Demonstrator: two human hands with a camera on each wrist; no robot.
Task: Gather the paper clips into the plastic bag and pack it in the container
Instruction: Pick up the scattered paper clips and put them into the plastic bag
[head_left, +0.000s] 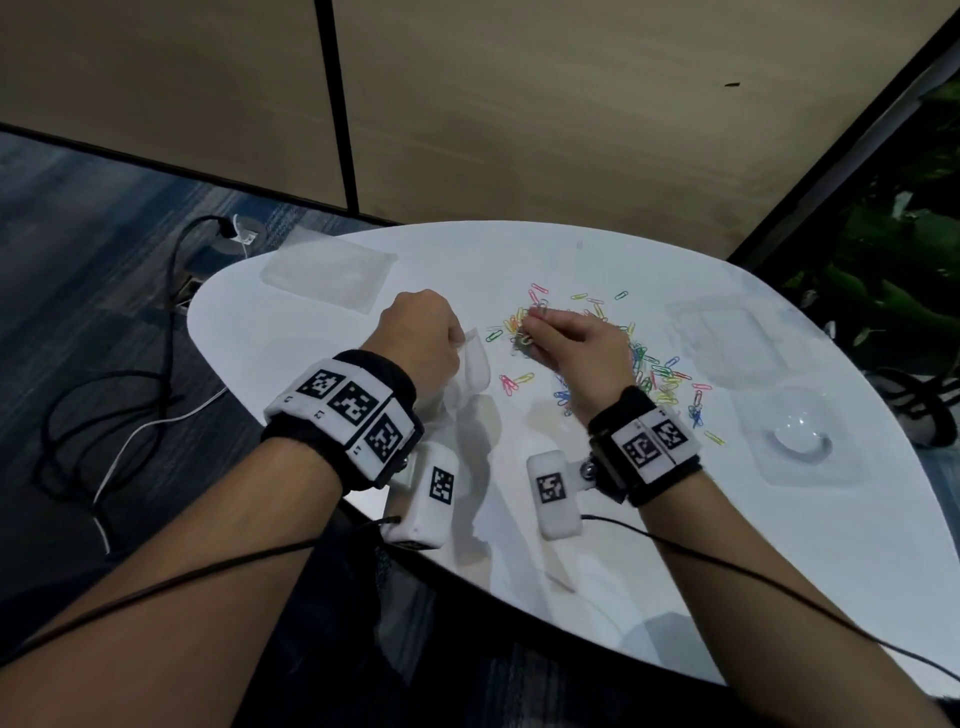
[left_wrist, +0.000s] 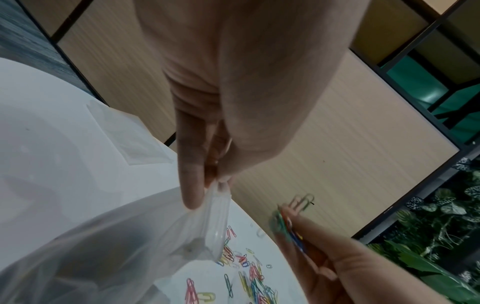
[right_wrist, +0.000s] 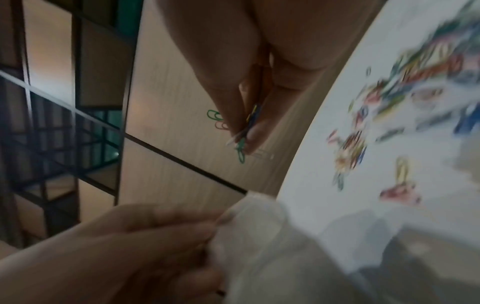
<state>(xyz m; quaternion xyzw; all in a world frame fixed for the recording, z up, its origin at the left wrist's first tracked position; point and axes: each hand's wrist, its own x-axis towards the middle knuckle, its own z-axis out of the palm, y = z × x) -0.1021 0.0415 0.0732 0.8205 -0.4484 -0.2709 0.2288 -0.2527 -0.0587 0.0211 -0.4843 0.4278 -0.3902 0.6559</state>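
Many coloured paper clips (head_left: 649, 369) lie scattered over the white table (head_left: 571, 545). My left hand (head_left: 423, 332) pinches the top edge of a clear plastic bag (head_left: 470, 374), holding it up just above the table; the bag (left_wrist: 124, 242) hangs down from thumb and forefinger. My right hand (head_left: 561, 338) is lifted a little right of the bag and pinches a small bunch of paper clips (head_left: 527, 332); the bunch (right_wrist: 244, 131) sticks out between its fingertips. A clear plastic container (head_left: 795, 436) sits at the table's right side.
Another clear flat piece (head_left: 330, 273) lies at the table's far left and one (head_left: 727, 332) at the far right. Cables (head_left: 130, 405) trail on the carpet to the left. A wood-panel wall stands behind the table, plants to the right.
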